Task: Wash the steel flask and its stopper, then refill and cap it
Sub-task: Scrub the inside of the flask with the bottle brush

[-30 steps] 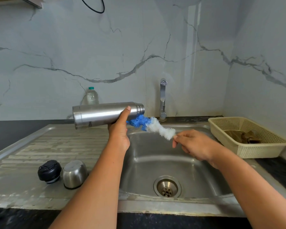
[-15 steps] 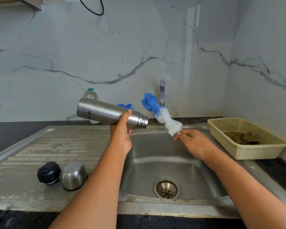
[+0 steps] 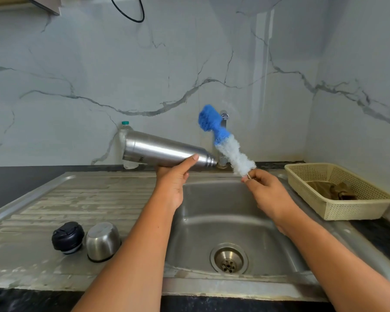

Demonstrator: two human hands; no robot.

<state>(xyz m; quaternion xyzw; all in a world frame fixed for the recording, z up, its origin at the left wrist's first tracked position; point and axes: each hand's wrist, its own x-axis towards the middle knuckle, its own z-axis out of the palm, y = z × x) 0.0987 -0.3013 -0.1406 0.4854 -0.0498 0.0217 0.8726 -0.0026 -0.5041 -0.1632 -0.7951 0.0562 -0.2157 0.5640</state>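
The left hand (image 3: 173, 183) grips the flask (image 3: 164, 150) near its neck, with the thumb across the near side and the fingers behind it. The right hand (image 3: 268, 192) pinches the wire handle of the bottle brush (image 3: 227, 143) at the fingertips.

We note the following change. One second ago the flask lay level and the blue tip of the brush was at its mouth. Now the brush is clear of the mouth and swung upward, its blue end raised in front of the tap (image 3: 223, 118). The flask has shifted toward the sink (image 3: 223, 221), and its mouth dips slightly above the sink's back left corner. Flask and brush are near each other but apart.

We judge that the inside scrub is finished or paused. Rinsing the flask looks like the next step, and no water runs from the tap.

Left of the sink, on the counter (image 3: 77, 199), the black stopper (image 3: 68, 237) stands just beside an upturned steel cup (image 3: 103, 240). We cannot tell whether the stopper has been washed. Right of the sink, a cream basket (image 3: 347, 210) holds a brown cloth (image 3: 333, 190). Behind the sink's left corner, a plastic bottle (image 3: 124, 127) stands partly hidden by the flask.
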